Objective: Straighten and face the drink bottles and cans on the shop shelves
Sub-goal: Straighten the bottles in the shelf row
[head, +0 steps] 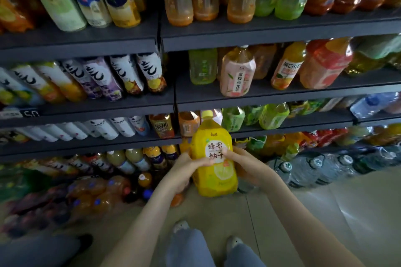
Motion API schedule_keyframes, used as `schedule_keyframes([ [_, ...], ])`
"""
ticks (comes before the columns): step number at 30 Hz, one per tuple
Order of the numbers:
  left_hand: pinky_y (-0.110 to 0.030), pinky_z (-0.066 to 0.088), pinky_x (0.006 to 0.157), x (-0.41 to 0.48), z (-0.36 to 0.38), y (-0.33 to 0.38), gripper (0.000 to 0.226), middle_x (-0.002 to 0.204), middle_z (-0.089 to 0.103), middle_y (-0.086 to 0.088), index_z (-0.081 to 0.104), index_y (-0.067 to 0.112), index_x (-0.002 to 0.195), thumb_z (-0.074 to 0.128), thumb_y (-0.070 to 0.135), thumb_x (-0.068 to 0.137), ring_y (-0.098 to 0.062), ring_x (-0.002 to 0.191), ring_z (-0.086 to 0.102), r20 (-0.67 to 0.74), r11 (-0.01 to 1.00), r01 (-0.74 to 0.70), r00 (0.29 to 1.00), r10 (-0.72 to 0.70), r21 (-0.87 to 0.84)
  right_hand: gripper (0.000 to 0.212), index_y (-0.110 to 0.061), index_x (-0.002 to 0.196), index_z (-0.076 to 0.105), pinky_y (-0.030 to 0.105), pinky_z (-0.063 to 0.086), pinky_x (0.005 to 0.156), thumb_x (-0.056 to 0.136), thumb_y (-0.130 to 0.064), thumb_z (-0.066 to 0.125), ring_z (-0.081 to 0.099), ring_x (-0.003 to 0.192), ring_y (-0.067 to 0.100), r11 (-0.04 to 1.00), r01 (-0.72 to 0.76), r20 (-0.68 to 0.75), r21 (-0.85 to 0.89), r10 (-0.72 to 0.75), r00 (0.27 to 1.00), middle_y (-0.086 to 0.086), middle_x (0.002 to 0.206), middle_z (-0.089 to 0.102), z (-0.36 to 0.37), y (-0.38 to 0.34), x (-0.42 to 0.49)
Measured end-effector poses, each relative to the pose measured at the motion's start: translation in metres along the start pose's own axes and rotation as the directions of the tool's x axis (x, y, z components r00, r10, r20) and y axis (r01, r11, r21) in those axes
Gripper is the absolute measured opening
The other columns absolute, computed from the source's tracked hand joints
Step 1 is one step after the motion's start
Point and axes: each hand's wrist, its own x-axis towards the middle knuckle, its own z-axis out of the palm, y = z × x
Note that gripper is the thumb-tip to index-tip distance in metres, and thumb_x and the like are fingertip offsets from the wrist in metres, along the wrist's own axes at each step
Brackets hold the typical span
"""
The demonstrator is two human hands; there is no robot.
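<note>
Dark metal shelves (271, 38) full of drink bottles rise above and behind both hands, and a pale tiled floor (325, 212) lies under them. Between the hands is a large yellow bottle (213, 165) with a yellow cap, held upright in the air in front of the lower shelves, its white round label turned to the camera. The left hand (184, 171) grasps its left side, with the thumb on the front near the label. The right hand (246, 167) grasps its right side, and the fingertips (225, 151) touch the edge of the label. Well above the hands, a pink peach tea bottle (237, 73) stands at the front of a shelf. Just right of the right hand, big clear water jugs (303, 169) stand on the floor. Below the arms, grey trouser legs and light shoes (181, 226) are visible.
</note>
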Motion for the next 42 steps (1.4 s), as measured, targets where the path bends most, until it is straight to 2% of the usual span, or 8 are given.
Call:
schedule_keyframes([
  [4, -0.028, 0.055, 0.076, -0.005, 0.018, -0.021, 0.040, 0.106, 0.071, 0.000, 0.061, 0.024, 0.109, 0.075, 0.009, 0.075, -0.015, 0.094, 0.068, 0.029, 0.998, 0.036, 0.999, -0.037, 0.049, 0.056, -0.008, 0.121, 0.061, 0.049, 0.049, 0.097, 0.076, -0.039, 0.075, 0.065, 0.108, 0.032, 0.998, -0.019, 0.044, 0.064, 0.016, 0.999, 0.013, 0.116, 0.069, -0.014, 0.029, -0.001],
  [10, -0.038, 0.048, 0.097, 0.019, 0.021, -0.045, 0.055, 0.119, 0.063, 0.000, 0.049, 0.024, 0.130, 0.071, 0.018, 0.080, -0.019, 0.110, 0.060, 0.044, 0.995, 0.091, 0.995, -0.092, 0.035, 0.058, -0.007, 0.116, 0.063, 0.048, 0.052, 0.093, 0.069, -0.039, 0.073, 0.068, 0.102, 0.031, 0.978, 0.007, -0.128, 0.209, 0.021, 0.992, 0.013, 0.108, 0.072, -0.032, 0.068, 0.013],
  [15, -0.020, 0.049, 0.084, 0.032, -0.002, -0.068, 0.050, 0.111, 0.061, 0.004, 0.044, 0.016, 0.135, 0.063, 0.014, 0.089, -0.007, 0.100, 0.059, -0.081, 0.998, 0.012, 0.997, -0.008, 0.055, 0.050, -0.009, 0.114, 0.064, 0.045, 0.055, 0.087, 0.075, -0.038, 0.073, 0.071, 0.094, 0.028, 0.957, 0.044, -0.240, 0.285, 0.027, 0.970, 0.011, 0.102, 0.074, -0.052, 0.088, 0.033],
  [20, -0.039, 0.044, 0.102, 0.052, -0.028, -0.093, 0.057, 0.131, 0.055, -0.003, 0.045, 0.027, 0.133, 0.072, 0.026, 0.083, -0.016, 0.114, 0.055, -0.216, 0.975, 0.025, 0.976, 0.024, 0.220, 0.059, -0.009, 0.112, 0.065, 0.047, 0.055, 0.085, 0.063, -0.040, 0.076, 0.072, 0.091, 0.029, 0.945, 0.105, -0.289, 0.309, -0.012, 0.957, 0.012, 0.100, 0.074, -0.057, 0.091, 0.054],
  [27, -0.031, 0.046, 0.093, 0.105, -0.038, -0.098, 0.059, 0.130, 0.051, 0.007, 0.039, 0.030, 0.139, 0.066, 0.030, 0.087, -0.009, 0.113, 0.053, -0.267, 0.906, -0.170, 0.920, 0.287, 0.388, 0.062, -0.005, 0.118, 0.061, 0.050, 0.054, 0.088, 0.066, -0.037, 0.075, 0.070, 0.097, 0.031, 0.913, 0.271, -0.337, 0.304, -0.163, 0.927, 0.014, 0.105, 0.072, -0.061, 0.096, 0.116],
  [30, -0.032, 0.045, 0.099, 0.138, -0.040, -0.108, 0.053, 0.131, 0.053, 0.005, 0.045, 0.027, 0.135, 0.066, 0.030, 0.087, -0.011, 0.119, 0.052, -0.239, 0.723, -0.292, 0.811, 0.534, 0.626, 0.052, -0.008, 0.110, 0.066, 0.050, 0.054, 0.086, 0.067, -0.036, 0.075, 0.070, 0.095, 0.031, 0.903, 0.371, -0.390, 0.216, -0.268, 0.881, 0.014, 0.102, 0.073, -0.070, 0.106, 0.145],
  [36, -0.038, 0.035, 0.103, 0.222, -0.033, -0.112, 0.060, 0.134, 0.054, -0.005, 0.046, 0.011, 0.137, 0.068, 0.026, 0.083, -0.024, 0.124, 0.043, 0.053, 0.133, -0.339, 0.487, 0.872, 0.931, 0.042, -0.012, 0.105, 0.066, 0.036, 0.058, 0.066, 0.069, -0.028, 0.078, 0.072, 0.087, 0.024, 0.819, 0.573, -0.464, 0.031, -0.496, 0.734, 0.006, 0.095, 0.075, -0.099, 0.126, 0.191],
  [42, -0.047, 0.006, 0.110, 0.306, -0.011, -0.111, 0.102, 0.153, 0.030, -0.007, 0.012, 0.009, 0.150, 0.068, 0.053, 0.077, -0.026, 0.142, 0.016, 0.077, -0.062, -0.048, 0.449, 0.890, 0.997, 0.056, -0.014, 0.108, 0.064, 0.038, 0.058, 0.067, 0.061, -0.038, 0.080, 0.072, 0.088, 0.023, 0.721, 0.690, -0.522, -0.062, -0.613, 0.593, 0.005, 0.097, 0.074, -0.128, 0.151, 0.237],
])
